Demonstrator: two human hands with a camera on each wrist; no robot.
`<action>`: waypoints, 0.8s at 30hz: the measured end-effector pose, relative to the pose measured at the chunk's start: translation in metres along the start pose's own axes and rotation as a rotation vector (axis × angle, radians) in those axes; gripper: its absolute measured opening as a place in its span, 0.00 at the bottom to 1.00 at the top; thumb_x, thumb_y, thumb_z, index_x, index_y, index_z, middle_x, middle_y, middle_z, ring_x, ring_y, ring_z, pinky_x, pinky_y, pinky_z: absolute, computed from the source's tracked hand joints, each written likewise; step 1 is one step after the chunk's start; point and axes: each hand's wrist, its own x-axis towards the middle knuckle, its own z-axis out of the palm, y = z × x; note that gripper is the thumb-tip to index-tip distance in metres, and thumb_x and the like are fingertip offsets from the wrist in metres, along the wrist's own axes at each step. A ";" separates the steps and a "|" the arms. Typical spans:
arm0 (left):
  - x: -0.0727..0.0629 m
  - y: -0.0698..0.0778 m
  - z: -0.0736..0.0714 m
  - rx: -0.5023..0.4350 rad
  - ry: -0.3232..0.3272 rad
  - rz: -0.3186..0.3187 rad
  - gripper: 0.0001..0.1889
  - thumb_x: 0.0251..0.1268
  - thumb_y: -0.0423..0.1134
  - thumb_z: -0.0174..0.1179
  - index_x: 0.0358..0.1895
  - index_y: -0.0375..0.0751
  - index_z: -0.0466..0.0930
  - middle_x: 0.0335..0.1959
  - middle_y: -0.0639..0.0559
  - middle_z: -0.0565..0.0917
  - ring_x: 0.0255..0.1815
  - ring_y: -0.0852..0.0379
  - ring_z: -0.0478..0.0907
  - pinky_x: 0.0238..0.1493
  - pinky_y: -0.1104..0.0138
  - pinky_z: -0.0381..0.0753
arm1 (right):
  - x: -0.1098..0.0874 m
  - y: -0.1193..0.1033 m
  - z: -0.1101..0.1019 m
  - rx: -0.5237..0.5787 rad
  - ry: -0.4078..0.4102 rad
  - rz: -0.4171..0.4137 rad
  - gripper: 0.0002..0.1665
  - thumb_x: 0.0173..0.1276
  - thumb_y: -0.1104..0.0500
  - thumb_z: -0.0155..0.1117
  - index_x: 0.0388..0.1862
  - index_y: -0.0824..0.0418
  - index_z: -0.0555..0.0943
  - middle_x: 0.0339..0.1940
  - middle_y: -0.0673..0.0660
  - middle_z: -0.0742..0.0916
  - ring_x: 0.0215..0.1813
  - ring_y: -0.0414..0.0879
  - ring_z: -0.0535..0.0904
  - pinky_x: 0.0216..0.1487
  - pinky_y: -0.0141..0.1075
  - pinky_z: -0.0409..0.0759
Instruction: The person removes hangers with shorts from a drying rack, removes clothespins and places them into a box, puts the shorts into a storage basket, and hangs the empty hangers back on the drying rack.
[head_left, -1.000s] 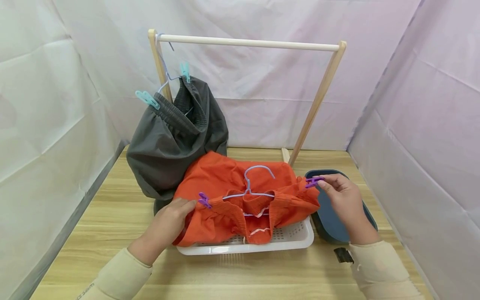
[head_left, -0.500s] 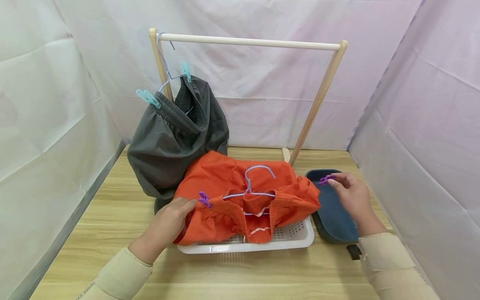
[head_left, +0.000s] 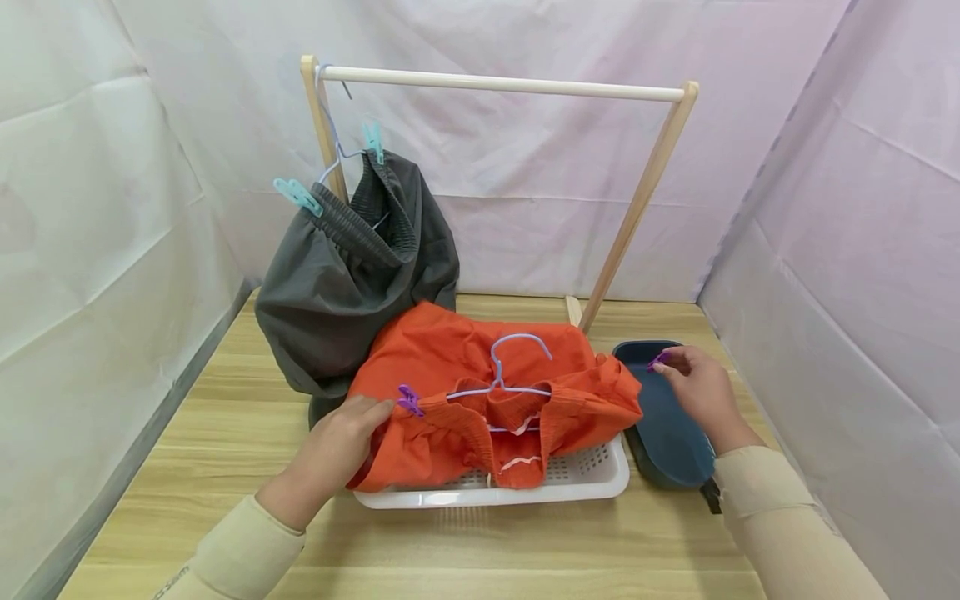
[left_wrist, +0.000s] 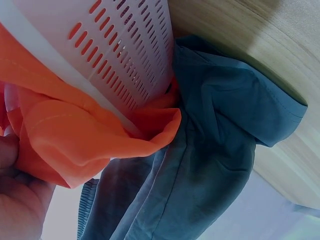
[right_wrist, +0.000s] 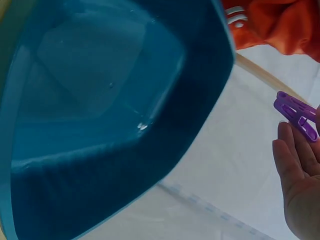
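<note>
Orange shorts [head_left: 442,350] with an elastic waist lie across a white perforated basket [head_left: 600,483]. A lavender hanger [head_left: 497,367] is set inside the waistband, its hook upright. One purple clothespin [head_left: 409,400] is clipped on the waist's left side. Beside that clip, my left hand [head_left: 341,442] holds the orange cloth; its thumb and fingers [left_wrist: 7,150] show at the fabric in the left wrist view. My right hand [head_left: 701,392] pinches a second purple clothespin [right_wrist: 297,115] over the dark blue bin [head_left: 678,433], apart from the shorts.
Grey shorts [head_left: 330,308] hang from a hanger with teal clothespins [head_left: 298,197] at the left end of the rack's white rail [head_left: 495,82]. The rack's right wooden leg [head_left: 637,208] stands behind the bin. A small black object [head_left: 711,496] lies near the right sleeve. White curtains surround the table.
My right hand has drawn the purple clothespin away from the right side of the orange shorts, rightward over the blue bin. The left hand has stayed in place on the cloth.
</note>
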 end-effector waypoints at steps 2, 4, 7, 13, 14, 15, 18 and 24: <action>0.000 0.000 0.000 0.001 -0.003 -0.001 0.18 0.51 0.17 0.63 0.45 0.36 0.82 0.35 0.48 0.84 0.36 0.54 0.79 0.39 0.63 0.84 | 0.002 0.002 0.001 -0.011 -0.015 0.001 0.21 0.70 0.60 0.61 0.55 0.74 0.74 0.48 0.73 0.83 0.51 0.67 0.79 0.50 0.57 0.78; 0.000 0.000 0.000 0.002 -0.003 -0.002 0.18 0.50 0.17 0.63 0.45 0.36 0.82 0.35 0.48 0.84 0.37 0.54 0.79 0.39 0.63 0.84 | 0.005 0.005 0.003 -0.021 -0.031 0.003 0.21 0.70 0.61 0.61 0.55 0.75 0.73 0.48 0.73 0.82 0.51 0.67 0.79 0.50 0.57 0.78; 0.000 0.000 0.001 0.004 0.005 -0.002 0.18 0.50 0.17 0.63 0.45 0.36 0.82 0.34 0.48 0.84 0.36 0.54 0.79 0.38 0.63 0.84 | 0.007 0.009 0.006 -0.045 -0.061 0.006 0.21 0.69 0.63 0.61 0.55 0.76 0.73 0.48 0.74 0.82 0.51 0.68 0.78 0.50 0.57 0.78; 0.000 0.001 0.000 0.013 0.029 0.008 0.17 0.50 0.17 0.62 0.44 0.35 0.82 0.33 0.48 0.84 0.34 0.54 0.78 0.35 0.63 0.84 | 0.013 0.020 0.014 -0.111 -0.127 -0.003 0.22 0.67 0.64 0.62 0.54 0.77 0.72 0.47 0.74 0.82 0.49 0.67 0.78 0.48 0.56 0.78; 0.000 0.001 0.000 0.014 0.030 0.007 0.17 0.50 0.17 0.62 0.44 0.35 0.82 0.33 0.48 0.84 0.35 0.53 0.79 0.35 0.63 0.84 | 0.014 0.023 0.016 -0.119 -0.136 -0.004 0.22 0.66 0.64 0.62 0.54 0.77 0.71 0.47 0.74 0.82 0.49 0.67 0.78 0.49 0.57 0.77; 0.000 0.001 -0.001 0.015 0.030 0.005 0.17 0.50 0.17 0.62 0.44 0.35 0.83 0.33 0.48 0.84 0.35 0.53 0.79 0.35 0.63 0.84 | 0.015 0.026 0.018 -0.129 -0.144 -0.002 0.22 0.66 0.64 0.62 0.54 0.77 0.72 0.47 0.74 0.82 0.49 0.67 0.78 0.49 0.57 0.77; 0.000 0.001 -0.001 0.019 0.027 0.001 0.18 0.50 0.17 0.63 0.44 0.35 0.82 0.33 0.48 0.84 0.35 0.54 0.79 0.36 0.63 0.84 | 0.019 0.036 0.023 -0.157 -0.164 0.010 0.23 0.66 0.63 0.62 0.54 0.76 0.72 0.46 0.73 0.82 0.49 0.66 0.78 0.51 0.58 0.76; -0.001 0.001 0.000 0.019 0.027 0.009 0.18 0.49 0.17 0.64 0.44 0.35 0.82 0.33 0.48 0.84 0.35 0.54 0.79 0.37 0.63 0.84 | 0.024 0.048 0.029 -0.220 -0.222 0.039 0.22 0.65 0.62 0.61 0.54 0.75 0.73 0.47 0.73 0.82 0.45 0.64 0.79 0.50 0.58 0.77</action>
